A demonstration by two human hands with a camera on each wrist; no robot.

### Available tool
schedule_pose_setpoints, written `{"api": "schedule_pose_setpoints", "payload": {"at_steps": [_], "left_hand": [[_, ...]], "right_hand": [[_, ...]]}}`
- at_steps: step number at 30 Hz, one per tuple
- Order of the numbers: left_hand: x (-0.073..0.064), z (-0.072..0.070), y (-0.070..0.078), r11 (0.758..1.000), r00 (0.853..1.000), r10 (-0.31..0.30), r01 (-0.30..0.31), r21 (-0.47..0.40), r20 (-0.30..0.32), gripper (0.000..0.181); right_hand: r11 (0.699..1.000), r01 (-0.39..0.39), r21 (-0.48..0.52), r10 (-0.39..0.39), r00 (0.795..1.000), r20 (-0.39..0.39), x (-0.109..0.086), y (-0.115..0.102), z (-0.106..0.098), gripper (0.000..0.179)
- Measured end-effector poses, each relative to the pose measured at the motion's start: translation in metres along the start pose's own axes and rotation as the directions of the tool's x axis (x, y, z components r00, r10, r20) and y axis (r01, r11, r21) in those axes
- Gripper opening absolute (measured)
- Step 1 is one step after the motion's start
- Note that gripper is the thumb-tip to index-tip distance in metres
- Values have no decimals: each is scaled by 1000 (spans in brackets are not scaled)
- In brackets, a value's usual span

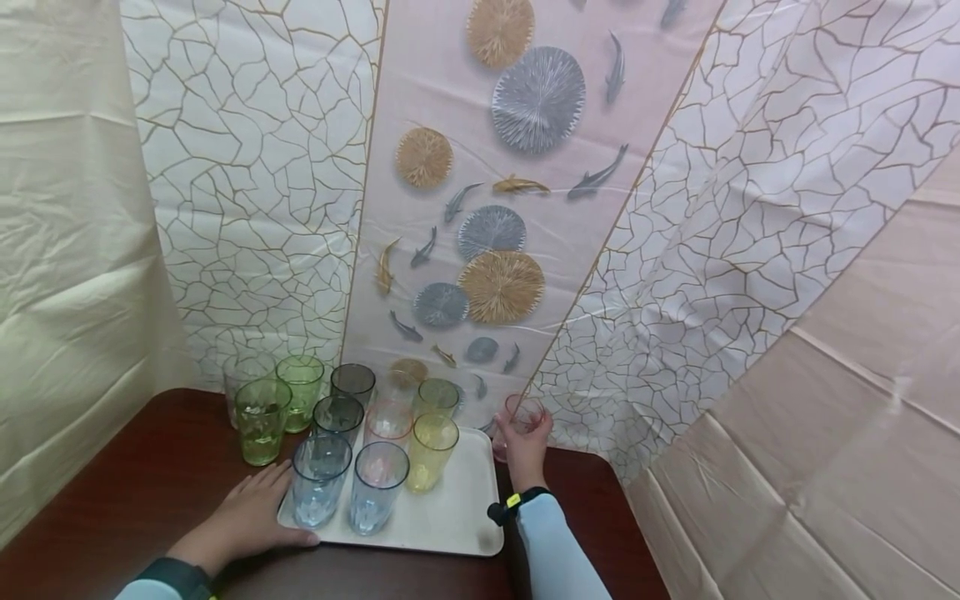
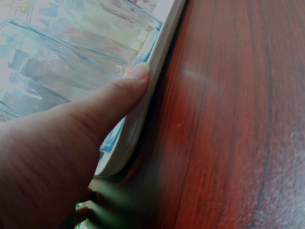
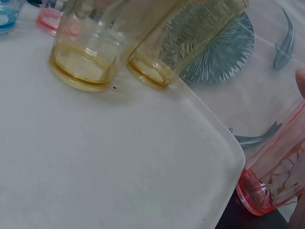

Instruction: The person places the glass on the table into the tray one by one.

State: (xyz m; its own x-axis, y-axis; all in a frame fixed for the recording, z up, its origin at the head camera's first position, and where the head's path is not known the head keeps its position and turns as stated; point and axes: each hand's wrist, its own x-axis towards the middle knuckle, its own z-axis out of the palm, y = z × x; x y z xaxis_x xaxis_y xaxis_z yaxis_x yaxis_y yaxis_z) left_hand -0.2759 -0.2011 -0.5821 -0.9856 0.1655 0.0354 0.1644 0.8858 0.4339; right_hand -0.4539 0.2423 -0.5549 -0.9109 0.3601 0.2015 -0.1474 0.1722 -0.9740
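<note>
Tumbler (image 3: 274, 176) beside the tray (image 3: 119, 148) is see-through pink, red-based.

Soft light fills the head view; glare pales the tabletop (image 2: 274, 198) in the left wrist's.

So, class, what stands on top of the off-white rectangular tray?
On the tray: two transparent blue tumblers, a transparent yellow tumbler and other tumblers behind. Some rear bases cannot be seen, covered by nearer tumblers.

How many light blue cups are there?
2. The left cup stands on the tray near its front left corner, by the left hand; the right cup stands beside it. I see none hidden.
</note>
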Motion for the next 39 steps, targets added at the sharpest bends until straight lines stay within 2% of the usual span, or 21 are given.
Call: {"api": "schedule_pose_setpoints", "payload": {"at_steps": [8,15,23,29,39], "left_hand": [[-2,-4,5,1000,1000,16,-16,10,-6,136],[1,0,2,1000,1000,-6,6,1,29,138],[2,0,0,1000,1000,-5,5,2,20,138],[2,-1,-1,1000,1000,0,0,4,9,138],[3,3,-5,1000,1000,9,-9,15,5,140]], "right_hand": [[998,1,-70,-2,1000,-17,1,0,-2,98],[999,-11,-37,12,999,40,0,-11,-12,103],[996,-1,-93,7,998,62,-5,-30,-22,102],[986,74,-151,-63,995,81,-25,-45,-28,100],[978,138,-157,-113,981,158,-81,-67,-39,96]]}}
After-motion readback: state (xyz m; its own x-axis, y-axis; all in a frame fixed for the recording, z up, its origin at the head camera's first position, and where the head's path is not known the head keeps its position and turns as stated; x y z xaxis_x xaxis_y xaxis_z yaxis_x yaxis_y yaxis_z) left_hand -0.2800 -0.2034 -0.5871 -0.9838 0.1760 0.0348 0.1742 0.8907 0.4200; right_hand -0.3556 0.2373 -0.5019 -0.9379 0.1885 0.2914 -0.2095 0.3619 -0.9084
